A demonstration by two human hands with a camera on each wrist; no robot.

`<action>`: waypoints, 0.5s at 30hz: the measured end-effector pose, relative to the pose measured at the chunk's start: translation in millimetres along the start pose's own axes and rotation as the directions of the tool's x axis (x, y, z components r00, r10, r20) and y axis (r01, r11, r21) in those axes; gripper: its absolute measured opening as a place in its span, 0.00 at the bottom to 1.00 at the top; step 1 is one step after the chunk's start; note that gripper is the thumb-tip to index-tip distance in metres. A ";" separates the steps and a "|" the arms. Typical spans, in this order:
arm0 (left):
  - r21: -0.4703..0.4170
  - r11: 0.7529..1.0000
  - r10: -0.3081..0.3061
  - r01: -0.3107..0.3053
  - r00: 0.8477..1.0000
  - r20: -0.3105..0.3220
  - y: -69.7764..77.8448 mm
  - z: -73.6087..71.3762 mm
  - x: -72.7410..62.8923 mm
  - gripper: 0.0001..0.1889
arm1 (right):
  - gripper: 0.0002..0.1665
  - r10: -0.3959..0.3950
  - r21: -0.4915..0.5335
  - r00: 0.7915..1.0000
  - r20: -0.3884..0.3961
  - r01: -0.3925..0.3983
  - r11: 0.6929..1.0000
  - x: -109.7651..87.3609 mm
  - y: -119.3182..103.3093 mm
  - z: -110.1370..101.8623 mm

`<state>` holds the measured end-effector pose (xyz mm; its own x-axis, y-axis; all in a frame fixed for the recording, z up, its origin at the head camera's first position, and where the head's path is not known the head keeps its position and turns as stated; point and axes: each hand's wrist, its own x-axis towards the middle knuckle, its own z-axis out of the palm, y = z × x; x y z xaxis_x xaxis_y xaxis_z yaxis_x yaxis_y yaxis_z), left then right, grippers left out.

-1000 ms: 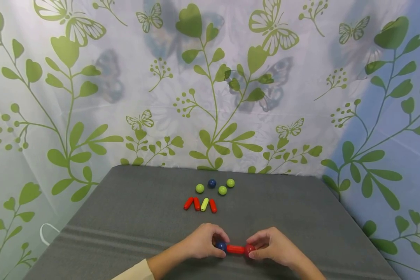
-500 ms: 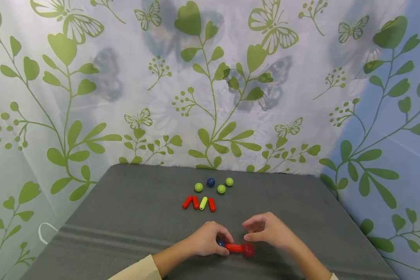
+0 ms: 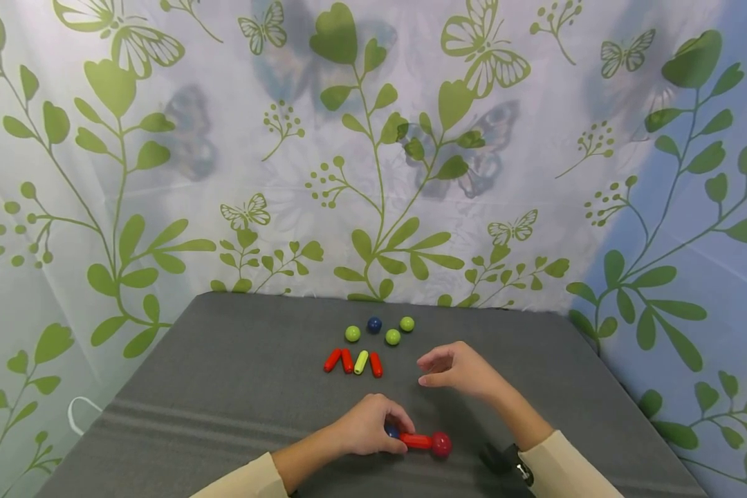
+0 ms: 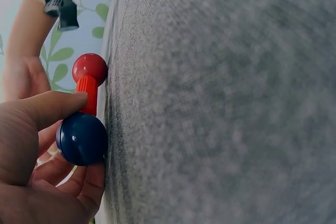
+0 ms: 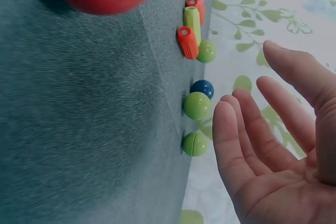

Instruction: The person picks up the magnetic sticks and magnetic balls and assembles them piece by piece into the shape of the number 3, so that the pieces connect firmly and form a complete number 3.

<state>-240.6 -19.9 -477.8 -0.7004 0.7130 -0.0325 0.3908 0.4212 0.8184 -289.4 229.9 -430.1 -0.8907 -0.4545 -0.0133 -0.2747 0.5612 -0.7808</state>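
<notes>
My left hand (image 3: 371, 427) holds a joined piece low on the grey cloth, its thumb and fingers curled about the blue ball (image 4: 82, 139) end. From that ball a red rod (image 3: 416, 440) runs right to a red ball (image 3: 440, 444). In the left wrist view the thumb lies along the red rod. Over the cloth, right of the loose rods, my right hand (image 3: 457, 370) hangs with fingers spread and holds nothing. Nearest to it are a red rod (image 3: 376, 364) and a green ball (image 3: 393, 337). The right wrist view shows its palm facing the row of balls.
Farther back lie two more red rods (image 3: 339, 360), a yellow-green rod (image 3: 361, 362), more green balls (image 3: 352, 334) and a blue ball (image 3: 374, 325). A curtain (image 3: 274, 228) with leaves and butterflies stands behind the table (image 3: 255, 373). A white loop (image 3: 77, 415) shows at the left.
My right hand has let go of the red ball and moved up and away toward the loose rods and balls. The left hand keeps its hold, nearly still.
</notes>
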 end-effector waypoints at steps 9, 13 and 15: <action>-0.052 0.992 0.115 -0.114 0.993 0.021 -81.9 17.6 36.9 0.11 | 0.22 -0.062 -0.098 0.997 0.035 0.066 0.993 36.6 -4.9 4.9; -0.019 0.997 0.070 -0.070 0.997 0.019 -50.2 10.2 23.7 0.10 | 0.22 -0.074 -0.139 0.996 0.052 0.081 0.987 49.5 -4.6 11.1; -0.010 0.998 0.056 -0.056 0.998 0.012 -28.2 5.0 14.2 0.09 | 0.21 -0.069 -0.154 0.996 0.059 0.077 0.985 55.1 -5.1 14.3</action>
<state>-258.6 -18.8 -504.2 -0.6705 0.7419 0.0064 0.4230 0.3751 0.8248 -331.9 192.1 -435.8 -0.8467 -0.5320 0.0036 -0.3953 0.6245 -0.6736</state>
